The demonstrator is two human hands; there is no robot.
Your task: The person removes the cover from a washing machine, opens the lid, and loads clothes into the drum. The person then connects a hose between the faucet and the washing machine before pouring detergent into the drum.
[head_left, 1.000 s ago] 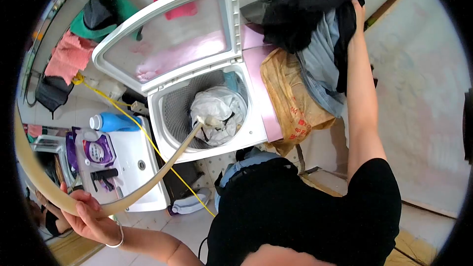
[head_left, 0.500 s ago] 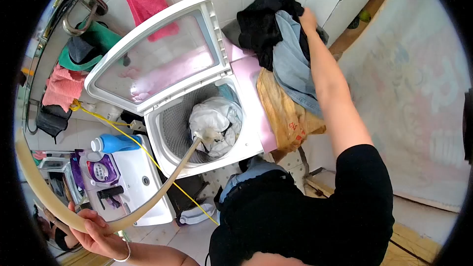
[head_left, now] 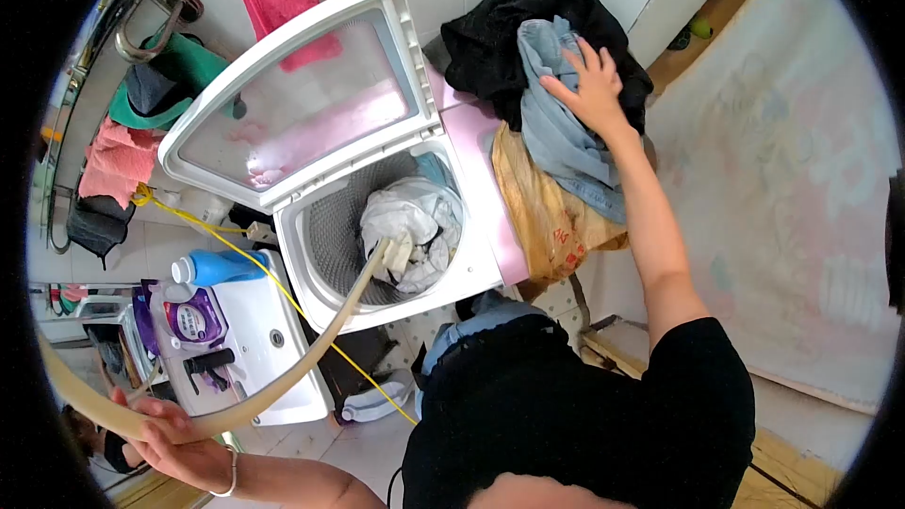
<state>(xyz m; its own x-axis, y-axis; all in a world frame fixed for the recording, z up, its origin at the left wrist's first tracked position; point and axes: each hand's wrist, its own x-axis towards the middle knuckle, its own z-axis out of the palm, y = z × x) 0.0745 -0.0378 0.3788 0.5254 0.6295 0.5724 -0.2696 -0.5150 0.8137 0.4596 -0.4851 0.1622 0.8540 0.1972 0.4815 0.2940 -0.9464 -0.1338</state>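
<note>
My left hand point(head_left: 179, 448), at the lower left, is wrapped round a long beige curved strip point(head_left: 269, 401). The strip's far end reaches into the open washing machine point(head_left: 485, 264), over white clothes point(head_left: 415, 221) in the drum. My right hand point(head_left: 594, 90) has its fingers spread on light blue denim point(head_left: 556, 137). Black clothing point(head_left: 490, 47) lies around and behind the denim. Both are heaped over a tan bag point(head_left: 533, 212) with red print, beside the machine's pink panel.
The machine's lid point(head_left: 302, 94) stands raised. A sink point(head_left: 283, 316) is at the left, with a blue bottle point(head_left: 222, 268) and a purple pack point(head_left: 196, 319). A yellow cord point(head_left: 292, 297) crosses in front. Cloths hang from a metal rack point(head_left: 165, 14). A pale curtain point(head_left: 773, 188) hangs at the right.
My right hand has let go of the black clothing's edge and moved onto the denim, fingers spread. The black clothing has settled wider. My left hand still holds the strip.
</note>
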